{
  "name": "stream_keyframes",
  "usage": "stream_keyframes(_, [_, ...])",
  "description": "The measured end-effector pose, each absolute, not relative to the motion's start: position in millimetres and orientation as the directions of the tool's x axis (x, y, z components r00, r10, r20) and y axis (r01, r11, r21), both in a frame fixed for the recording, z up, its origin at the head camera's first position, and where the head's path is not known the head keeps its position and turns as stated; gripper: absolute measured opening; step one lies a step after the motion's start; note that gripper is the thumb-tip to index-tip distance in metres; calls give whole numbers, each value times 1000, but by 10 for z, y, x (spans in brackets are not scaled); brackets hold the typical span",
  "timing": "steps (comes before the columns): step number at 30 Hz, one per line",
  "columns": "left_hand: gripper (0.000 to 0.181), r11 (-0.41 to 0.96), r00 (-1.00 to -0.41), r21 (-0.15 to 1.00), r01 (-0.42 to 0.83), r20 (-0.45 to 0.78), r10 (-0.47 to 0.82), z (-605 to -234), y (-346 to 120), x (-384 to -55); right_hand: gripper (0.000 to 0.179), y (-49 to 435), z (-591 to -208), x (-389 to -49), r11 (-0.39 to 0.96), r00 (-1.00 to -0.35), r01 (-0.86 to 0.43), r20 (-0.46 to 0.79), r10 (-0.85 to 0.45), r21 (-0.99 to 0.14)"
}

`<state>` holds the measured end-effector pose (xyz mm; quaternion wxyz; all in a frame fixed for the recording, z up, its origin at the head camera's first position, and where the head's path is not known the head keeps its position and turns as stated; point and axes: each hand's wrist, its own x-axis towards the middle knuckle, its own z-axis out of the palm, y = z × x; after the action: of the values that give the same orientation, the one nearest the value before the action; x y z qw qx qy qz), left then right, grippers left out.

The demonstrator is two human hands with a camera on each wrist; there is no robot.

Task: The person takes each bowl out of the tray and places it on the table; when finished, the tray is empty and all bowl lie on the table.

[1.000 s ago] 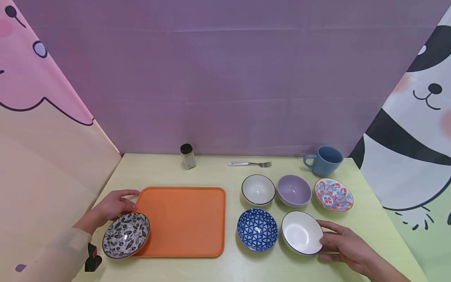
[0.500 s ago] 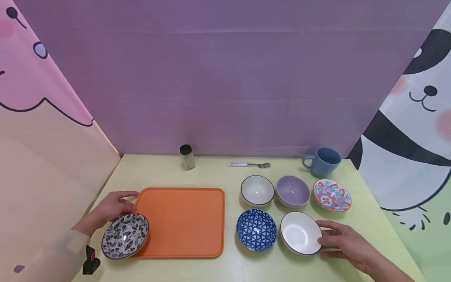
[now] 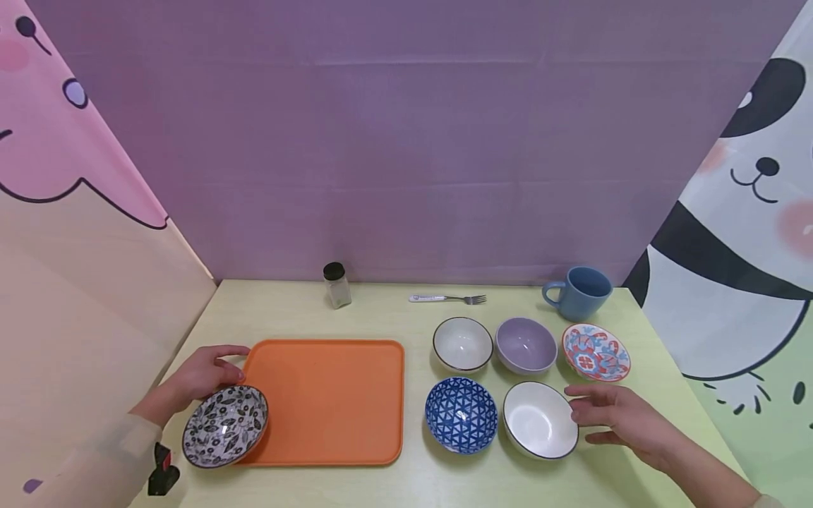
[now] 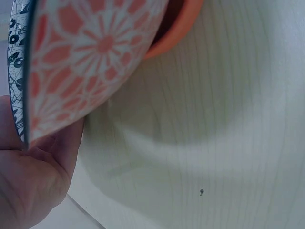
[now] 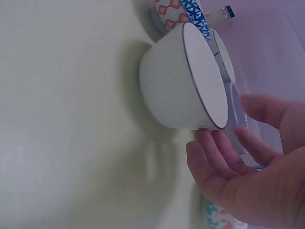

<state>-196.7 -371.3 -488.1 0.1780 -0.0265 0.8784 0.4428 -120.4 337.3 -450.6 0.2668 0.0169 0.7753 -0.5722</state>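
Note:
My left hand (image 3: 206, 372) rests beside the left edge of the orange tray (image 3: 327, 402), thumb and index finger fairly straight. Just in front of it, a black-and-white floral bowl (image 3: 225, 427) overlaps the tray's near left corner. In the left wrist view this bowl's red-patterned outside (image 4: 102, 45) hides part of the hand, and its rim lies close against the hand. My right hand (image 3: 625, 420) is at the right side of a dark-rimmed white bowl (image 3: 541, 421), fingers loosely spread. In the right wrist view the fingertips (image 5: 205, 136) sit right at the bowl's rim.
Left of the white bowl stands a blue-patterned bowl (image 3: 461, 416). Behind are a second white bowl (image 3: 463, 344), a purple bowl (image 3: 526, 346) and a red-and-blue patterned dish (image 3: 595, 353). A blue mug (image 3: 581, 293), a fork (image 3: 447, 299) and a black-capped jar (image 3: 337, 286) lie further back.
My right hand's fingers have spread slightly and shifted up and away along the white bowl's side. The left hand and floral bowl stay put; the view has shifted slightly.

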Motion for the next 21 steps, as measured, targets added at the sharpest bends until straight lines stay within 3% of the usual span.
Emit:
stream_keyframes(10, [54, 610, -936, 766, -205, -335, 106, -4888, -3719, -1959, 58, 3167, -4339, -1382, 456, -902, 224, -360, -239, -862])
stream_keyframes(21, [55, 620, -938, 757, -207, -333, 94, -4869, -3699, -1952, 51, 2628, -4250, -1611, 499, -924, 58, -236, -302, -865])
